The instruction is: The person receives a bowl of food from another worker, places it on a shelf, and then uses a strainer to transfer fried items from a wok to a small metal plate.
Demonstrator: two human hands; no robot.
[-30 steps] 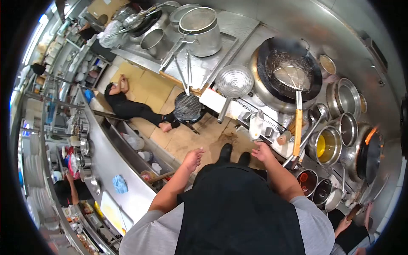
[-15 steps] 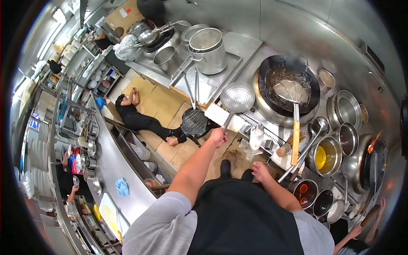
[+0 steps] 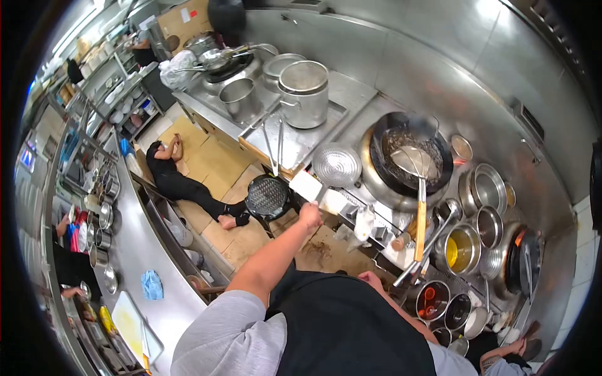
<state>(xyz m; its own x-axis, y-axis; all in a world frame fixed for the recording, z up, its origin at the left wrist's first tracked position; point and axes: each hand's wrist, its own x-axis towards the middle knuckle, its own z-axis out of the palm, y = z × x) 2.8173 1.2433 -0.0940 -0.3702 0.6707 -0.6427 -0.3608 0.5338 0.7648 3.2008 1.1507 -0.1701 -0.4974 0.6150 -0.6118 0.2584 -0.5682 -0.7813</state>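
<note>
My left hand (image 3: 310, 216) is wrapped round the handle of a perforated skimmer (image 3: 337, 165). The round, holed bowl of the skimmer is at the stove's edge, left of a black wok (image 3: 380, 150). Dark, bubbling liquid fills the wok. A wire strainer (image 3: 411, 161) rests over it, its wooden handle pointing toward me. Low beside my apron is my right hand (image 3: 371, 279), partly covered by my body, its fingers mostly hidden. It is nearest the front of the stove, below the wooden handle.
Several metal pots stand right of the wok, including one with yellow oil (image 3: 461, 249). A tall stockpot (image 3: 305, 103) stands on the left counter. On the floor, a person (image 3: 182, 182) lies on cardboard beyond a black stool (image 3: 268, 196). A steel worktop (image 3: 179, 313) runs along my left.
The view has turned, shifting the stove left and down. My left hand and the skimmer stay at the stove's edge. My right hand has drawn in closer to my body.
</note>
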